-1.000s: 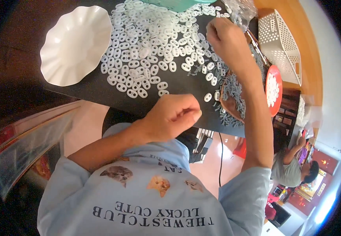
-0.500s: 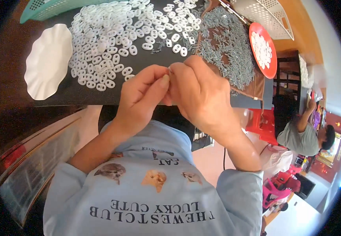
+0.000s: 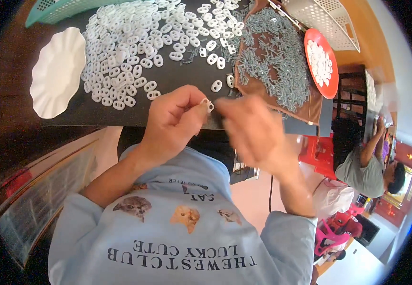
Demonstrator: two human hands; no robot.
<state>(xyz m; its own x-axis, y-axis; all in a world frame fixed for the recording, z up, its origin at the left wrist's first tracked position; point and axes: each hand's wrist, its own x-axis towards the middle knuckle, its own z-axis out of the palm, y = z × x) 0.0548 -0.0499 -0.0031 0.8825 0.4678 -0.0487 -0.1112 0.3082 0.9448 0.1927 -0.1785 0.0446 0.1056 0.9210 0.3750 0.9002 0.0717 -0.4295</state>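
- A small white plastic link [image 3: 208,104], oval with two holes, sits just above the middle of the frame, pinched between the thumb and fingertips of the left hand [image 3: 175,121], which is curled closed around it.
- The right hand [image 3: 253,133] is right beside it, fingertips close to the link; it is smeared by motion blur, so I cannot tell whether it grips anything.
- Above the hands lies a dark, matte table top [image 3: 177,78], its near edge just behind the knuckles.
- A wide heap of white links [image 3: 130,52], smooth and glossy, spreads over the upper left and centre of the table.
- A pile of small grey metal pieces [image 3: 277,57], thin and spiky-looking, lies on a brown sheet [image 3: 313,111] at the upper right.
- A white scalloped plate [image 3: 56,71] rests at the left edge of the table.
- A round red plate [image 3: 321,62] bearing more white pieces sits at the right, with a white perforated basket [image 3: 329,21] above it and a teal basket [image 3: 59,8] at the top left.
- Another person [image 3: 365,164] sits at the right edge of the frame.
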